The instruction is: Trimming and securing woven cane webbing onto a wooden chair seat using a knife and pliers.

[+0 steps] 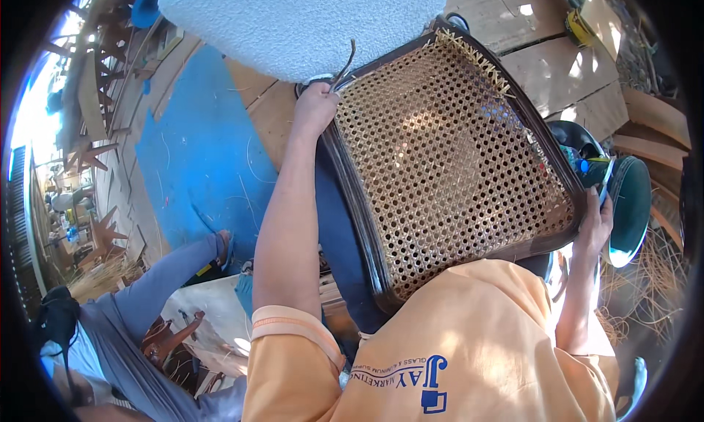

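A chair seat frame of dark wood [371, 242] leans across my lap, filled with woven cane webbing [447, 158]. Cut cane ends stick up along its far right edge. My left hand [317, 108] is closed at the frame's far left corner, around a thin dark curved strip [349, 61] that pokes out past the fingers; its kind is unclear. At the near right corner, my right hand [595, 220] is closed beside the frame's outer edge. A thin pale flat piece [608, 178] rises from its fingers, its lower part hidden.
White fleecy cushioning [308, 22] lies beyond the frame. A blue sheet [198, 151] covers floorboards at left. Another person's leg [158, 275] reaches in at lower left. A dark green container [631, 209] stands at right, near loose cane strands [649, 283] and a yellow-black roll [579, 28].
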Demonstrator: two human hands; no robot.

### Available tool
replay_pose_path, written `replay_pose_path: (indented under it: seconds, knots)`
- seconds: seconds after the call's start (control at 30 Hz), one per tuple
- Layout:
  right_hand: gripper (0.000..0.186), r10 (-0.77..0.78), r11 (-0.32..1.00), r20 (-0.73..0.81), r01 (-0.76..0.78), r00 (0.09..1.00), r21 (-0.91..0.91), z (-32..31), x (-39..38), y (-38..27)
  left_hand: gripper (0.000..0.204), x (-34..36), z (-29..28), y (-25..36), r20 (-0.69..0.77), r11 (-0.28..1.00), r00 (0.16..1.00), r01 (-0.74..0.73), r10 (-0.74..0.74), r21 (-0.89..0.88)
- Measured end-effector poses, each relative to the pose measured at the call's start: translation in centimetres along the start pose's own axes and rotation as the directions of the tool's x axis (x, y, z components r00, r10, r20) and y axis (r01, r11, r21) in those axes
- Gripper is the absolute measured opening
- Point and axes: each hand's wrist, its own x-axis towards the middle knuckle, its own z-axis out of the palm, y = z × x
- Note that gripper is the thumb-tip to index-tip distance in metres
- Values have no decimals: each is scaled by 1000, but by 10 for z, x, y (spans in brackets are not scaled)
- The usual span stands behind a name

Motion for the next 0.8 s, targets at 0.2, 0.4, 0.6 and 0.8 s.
replay_pose_path:
  seconds: [0.2, 0.4, 0.6, 0.8]
  knots:
    - [21, -120, 984, -151, 138, 981, 114, 18, 8, -17, 22, 1, 5, -27, 45, 979, 996, -70, 80, -192]
    - [20, -190, 980, -72, 194, 979, 50, 14, 23, -1, 23, -14, 6, -7, 27, 959, 994, -95, 106, -266]
    - [21, -222, 964, -34, 224, 975, 140, 15, 11, 6, 23, 2, -8, -6, 78, 985, 997, -31, 18, 169]
    - [30, -148, 988, 49, 149, 988, -26, -6, 3, 10, 32, 12, -6, 10, 142, 942, 989, -13, -37, 335]
